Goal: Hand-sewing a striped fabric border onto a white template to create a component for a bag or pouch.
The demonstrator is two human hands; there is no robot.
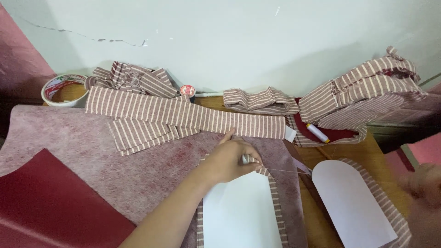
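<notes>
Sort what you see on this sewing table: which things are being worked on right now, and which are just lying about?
In use:
left hand
striped piece with white card
thread
right hand, blurred at the frame edge

Lying about:
tape roll
long striped strip
thread spool
arched white card
dark red sheet

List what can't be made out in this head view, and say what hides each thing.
- Right hand: blurred and cut by the right edge; its grip cannot be told.
- Left hand: its fingers curl over the striped fabric edge, hiding what they pinch.
- White paper piece: its bottom is cut off by the lower edge.
- Thread: too thin to follow to its end.
- Tape roll: partly covered by striped strips.
</notes>
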